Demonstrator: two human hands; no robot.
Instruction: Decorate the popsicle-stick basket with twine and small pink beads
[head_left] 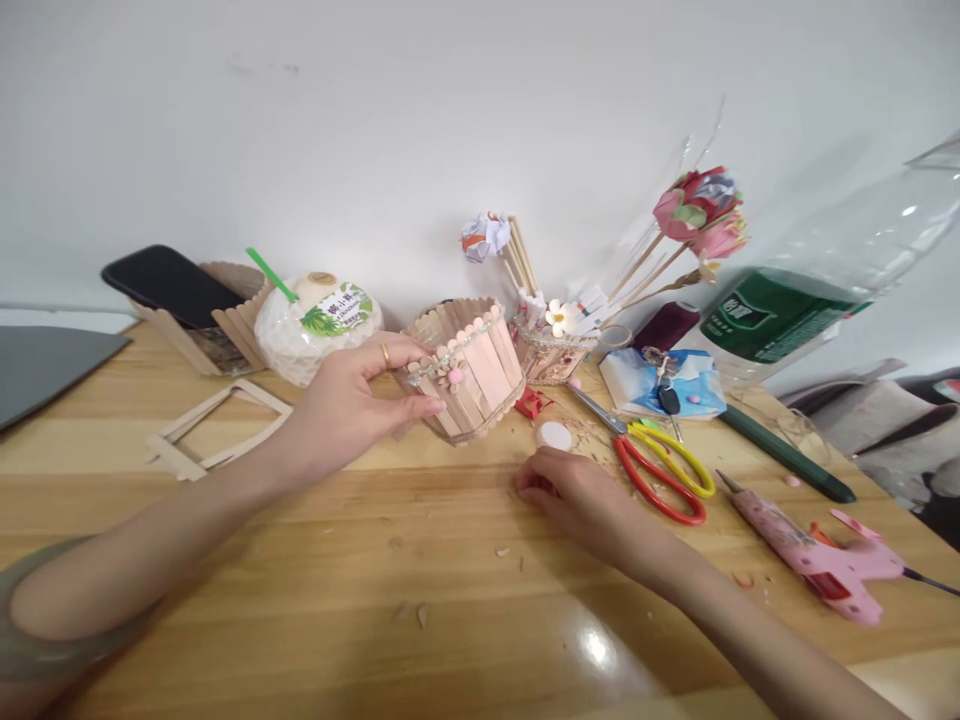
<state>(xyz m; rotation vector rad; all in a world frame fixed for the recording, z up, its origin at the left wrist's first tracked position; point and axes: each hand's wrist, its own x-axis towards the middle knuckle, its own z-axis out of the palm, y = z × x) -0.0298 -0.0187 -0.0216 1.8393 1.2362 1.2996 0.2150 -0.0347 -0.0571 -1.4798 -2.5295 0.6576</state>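
Note:
My left hand [367, 395], with a ring on one finger, grips the side of a small craft-stick basket [480, 385]. The basket is tilted and has a scalloped rim with beads, a little flower and a pink pompom on its outside. My right hand [566, 490] rests low over the table with its fingers curled closed. Whatever may be inside those fingers is hidden. Just behind it lies a white round disc [555, 436]. Scissors [652, 455] with one red and one yellow handle lie to its right.
A pink glue gun [817, 560] with a cord lies at the right. Behind stand a decorated stick holder [551, 355], a wrapped coconut [307, 345] and a phone [172, 285] in a wooden holder. A stick frame [210, 465] lies left; a large bottle [795, 310] leans right.

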